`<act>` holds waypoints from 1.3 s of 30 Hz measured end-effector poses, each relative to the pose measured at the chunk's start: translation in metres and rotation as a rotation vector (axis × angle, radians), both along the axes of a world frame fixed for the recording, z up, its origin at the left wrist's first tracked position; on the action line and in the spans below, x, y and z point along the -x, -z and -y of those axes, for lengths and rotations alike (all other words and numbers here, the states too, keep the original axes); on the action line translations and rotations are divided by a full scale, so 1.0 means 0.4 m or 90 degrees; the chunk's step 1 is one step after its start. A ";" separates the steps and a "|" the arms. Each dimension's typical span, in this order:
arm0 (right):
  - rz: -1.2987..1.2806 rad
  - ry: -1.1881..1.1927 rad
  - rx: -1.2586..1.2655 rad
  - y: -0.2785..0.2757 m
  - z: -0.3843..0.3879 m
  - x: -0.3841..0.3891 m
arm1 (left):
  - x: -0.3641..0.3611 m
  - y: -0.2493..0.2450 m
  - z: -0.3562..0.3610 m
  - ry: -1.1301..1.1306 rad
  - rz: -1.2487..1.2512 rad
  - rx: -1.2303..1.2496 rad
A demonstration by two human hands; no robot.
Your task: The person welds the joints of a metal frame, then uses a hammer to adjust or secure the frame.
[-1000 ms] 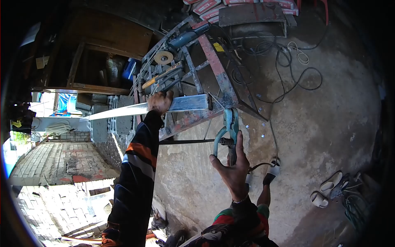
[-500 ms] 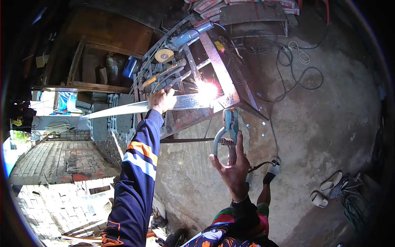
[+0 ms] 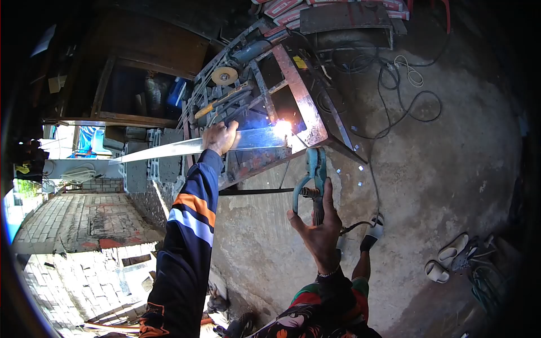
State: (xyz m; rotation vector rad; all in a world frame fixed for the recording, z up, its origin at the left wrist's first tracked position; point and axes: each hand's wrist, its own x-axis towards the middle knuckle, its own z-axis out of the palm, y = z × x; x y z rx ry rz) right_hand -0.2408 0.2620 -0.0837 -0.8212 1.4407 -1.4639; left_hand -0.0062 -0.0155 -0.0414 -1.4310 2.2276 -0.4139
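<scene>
My left hand (image 3: 220, 138) presses down on a long shiny metal bar (image 3: 163, 150) that lies across a rusty steel frame table (image 3: 301, 101). My right hand (image 3: 320, 225) grips a teal welding electrode holder (image 3: 311, 174), its rod reaching up toward the bar's right end. A bright welding arc (image 3: 283, 129) glows there, where the bar meets the frame.
An angle grinder (image 3: 248, 53) and other tools lie on the frame's far end. Black cables (image 3: 406, 90) loop over the concrete floor (image 3: 439, 169). Sandals (image 3: 448, 259) lie at the right. My foot (image 3: 372, 234) stands below the frame. Stacked blocks (image 3: 141, 163) are at the left.
The arc was absent a second ago, flared large half a second ago, and is now smaller. Both hands have stayed nearly in place.
</scene>
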 end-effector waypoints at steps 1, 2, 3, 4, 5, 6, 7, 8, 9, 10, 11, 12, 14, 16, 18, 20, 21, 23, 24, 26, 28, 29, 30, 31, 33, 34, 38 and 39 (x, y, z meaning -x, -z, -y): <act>0.031 -0.026 -0.068 -0.011 -0.002 0.004 | -0.046 0.065 0.048 -0.237 -0.136 0.023; 0.058 0.036 0.045 0.026 -0.012 -0.013 | -0.055 0.054 0.047 -0.177 -0.132 0.009; 0.094 0.059 0.070 0.026 -0.014 -0.019 | -0.035 0.026 0.033 -0.117 -0.128 -0.006; 0.070 0.048 0.055 0.029 -0.018 -0.015 | -0.005 0.009 0.017 -0.204 -0.184 0.008; 0.045 0.037 0.039 0.022 -0.020 -0.009 | -0.010 0.013 0.015 -0.205 -0.183 0.007; 0.046 0.037 0.037 0.023 -0.023 -0.011 | -0.013 0.017 0.015 -0.215 -0.176 0.009; 0.048 0.039 0.042 0.027 -0.021 -0.013 | -0.012 0.019 0.023 -0.223 -0.171 0.015; 0.052 0.039 0.046 0.026 -0.019 -0.014 | -0.015 0.019 0.027 -0.223 -0.171 0.016; 0.054 0.039 0.044 0.023 -0.024 -0.015 | -0.020 0.019 0.026 -0.199 -0.153 -0.002; 0.047 0.033 0.034 0.020 -0.022 -0.014 | -0.021 0.020 0.030 -0.174 -0.137 -0.020; 0.041 0.027 0.026 0.016 -0.019 -0.013 | -0.021 0.023 0.033 -0.173 -0.137 -0.019; 0.042 0.028 0.026 0.016 -0.018 -0.013 | -0.015 0.019 0.030 -0.190 -0.134 -0.018; 0.037 0.025 0.024 0.016 -0.015 -0.014 | -0.008 0.013 0.027 -0.207 -0.131 -0.017; 0.043 0.025 0.029 0.019 -0.013 -0.017 | -0.008 0.011 0.026 -0.198 -0.134 -0.026; 0.048 0.024 0.032 0.020 -0.012 -0.019 | 0.006 -0.001 0.019 -0.204 -0.145 -0.027; 0.042 0.024 0.031 0.017 -0.011 -0.020 | 0.020 -0.014 0.009 -0.211 -0.156 -0.028; 0.042 0.024 0.031 0.016 -0.010 -0.020 | 0.029 -0.020 0.004 -0.224 -0.170 -0.021; 0.045 0.023 0.036 0.014 -0.009 -0.019 | 0.034 -0.023 0.000 -0.238 -0.184 -0.015; 0.045 0.023 0.036 0.015 -0.009 -0.020 | 0.031 -0.019 0.001 -0.228 -0.194 -0.004; 0.028 0.025 0.043 0.019 -0.008 -0.022 | 0.025 -0.014 0.005 -0.218 -0.203 0.008; 0.031 0.025 0.042 0.017 -0.007 -0.023 | 0.019 -0.012 0.009 -0.227 -0.192 -0.006; 0.034 0.025 0.043 0.016 -0.007 -0.022 | 0.015 -0.008 0.007 -0.227 -0.191 -0.006; 0.034 0.025 0.042 0.015 -0.008 -0.021 | 0.012 -0.004 0.003 -0.122 -0.109 -0.001; 0.023 0.021 0.028 0.014 -0.008 -0.020 | 0.009 0.001 -0.001 -0.016 -0.026 0.005; 0.013 0.017 0.014 0.015 -0.008 -0.021 | -0.011 0.010 0.008 -0.013 -0.063 0.010; 0.028 0.019 0.017 0.019 -0.008 -0.024 | -0.017 0.018 0.012 -0.018 -0.026 0.004; 0.001 0.022 0.022 0.019 -0.007 -0.023 | -0.011 0.017 0.012 -0.035 0.001 -0.002; 0.001 0.022 0.021 0.023 -0.011 -0.027 | -0.011 0.015 0.010 -0.036 -0.020 0.001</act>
